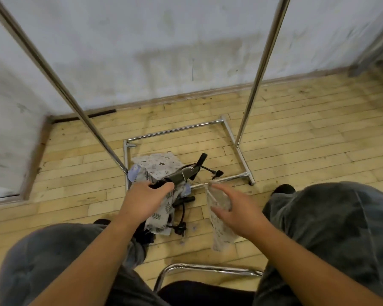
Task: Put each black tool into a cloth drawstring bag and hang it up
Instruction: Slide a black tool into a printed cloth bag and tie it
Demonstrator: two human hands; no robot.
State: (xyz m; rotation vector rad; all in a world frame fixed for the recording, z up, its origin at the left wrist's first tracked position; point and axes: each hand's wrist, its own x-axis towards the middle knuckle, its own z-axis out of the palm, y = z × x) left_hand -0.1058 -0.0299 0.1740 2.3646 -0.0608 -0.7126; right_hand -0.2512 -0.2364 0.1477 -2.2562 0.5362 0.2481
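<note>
The visible poles of the chrome rack (pixel 259 74) carry no bag, and spare bags (pixel 157 163) and corded tools (pixel 180 214) lie piled at its base. The left hand (pixel 146 195) curls its fingers round a black tool (pixel 181 174), held just beside the cloth bag (pixel 221 235) that the right hand (pixel 237 208) pinches. Bagging and hanging look mostly undone.

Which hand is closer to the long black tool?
Left. The left hand grips the long black tool; the right hand, off to its right, holds a pale patterned cloth bag.

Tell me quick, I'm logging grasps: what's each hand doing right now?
Left hand: grips the black tool.
Right hand: holds a cloth bag.
</note>
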